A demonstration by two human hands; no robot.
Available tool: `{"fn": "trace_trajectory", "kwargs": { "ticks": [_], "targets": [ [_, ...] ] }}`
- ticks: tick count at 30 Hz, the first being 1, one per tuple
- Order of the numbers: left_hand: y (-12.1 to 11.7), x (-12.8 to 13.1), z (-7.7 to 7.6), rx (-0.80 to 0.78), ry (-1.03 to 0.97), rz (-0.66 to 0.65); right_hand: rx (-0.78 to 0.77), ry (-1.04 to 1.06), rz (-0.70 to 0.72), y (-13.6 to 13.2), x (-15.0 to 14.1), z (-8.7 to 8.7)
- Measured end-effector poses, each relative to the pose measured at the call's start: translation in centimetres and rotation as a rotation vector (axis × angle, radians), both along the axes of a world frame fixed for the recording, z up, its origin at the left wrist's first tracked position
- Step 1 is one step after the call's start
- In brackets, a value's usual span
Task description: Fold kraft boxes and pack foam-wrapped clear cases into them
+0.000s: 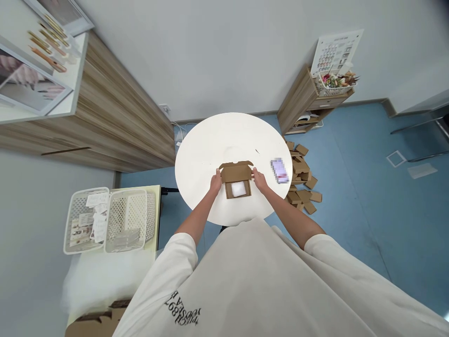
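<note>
On a round white table [206, 145] in front of me lies a small brown cardboard box [229, 191] with its lid [236, 172] raised. Inside the box rests a white packet [239, 188]. My left hand [216, 181] is closed on the left edge of the lid, thumb up. At the lid's right edge, my right hand [259, 179] grips the cardboard with thumb and fingers. Some of the fingers on both hands are hidden from this angle.
A blurred purple phone-like object [279, 170] lies at the table's right. Several brown boxes [301, 175] are piled on the floor beyond it. To the left, white plastic baskets [126, 220] stand on a side table. A wooden cabinet [126, 107] and a small shelf unit [301, 103] line the wall.
</note>
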State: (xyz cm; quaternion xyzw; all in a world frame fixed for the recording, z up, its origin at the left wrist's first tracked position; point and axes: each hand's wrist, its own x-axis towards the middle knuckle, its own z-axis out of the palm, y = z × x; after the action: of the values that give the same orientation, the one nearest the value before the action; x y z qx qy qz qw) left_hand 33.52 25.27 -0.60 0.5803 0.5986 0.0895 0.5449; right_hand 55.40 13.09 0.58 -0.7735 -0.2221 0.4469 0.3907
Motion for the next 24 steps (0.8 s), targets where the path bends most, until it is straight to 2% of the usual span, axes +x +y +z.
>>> {"fn": "trace_trajectory", "kwargs": {
  "ticks": [4, 11, 16, 20, 24],
  "targets": [
    [-0.2, -0.2, 0.0, -0.143, -0.116, 0.074, -0.008, 0.133, 0.026, 0.0, 0.5, 0.1],
    [0.1, -1.5, -0.4, -0.246, -0.203, 0.013, -0.017, 0.250, 0.157, -0.7, 1.3, 1.4],
    [0.5, -2.1, -0.1, -0.291, -0.296, 0.060, -0.036, 0.224, 0.245, -0.7, 1.2, 2.3],
    [0.8, -2.4, 0.4, -0.310, -0.332, 0.043, 0.009, 0.269, 0.219, -0.5, 0.9, 2.5],
    [0.4, -3.0, 0.8, -0.276, -0.272, -0.032, 0.053, 0.324, 0.181, -0.9, 0.5, 1.6]
  ]
}}
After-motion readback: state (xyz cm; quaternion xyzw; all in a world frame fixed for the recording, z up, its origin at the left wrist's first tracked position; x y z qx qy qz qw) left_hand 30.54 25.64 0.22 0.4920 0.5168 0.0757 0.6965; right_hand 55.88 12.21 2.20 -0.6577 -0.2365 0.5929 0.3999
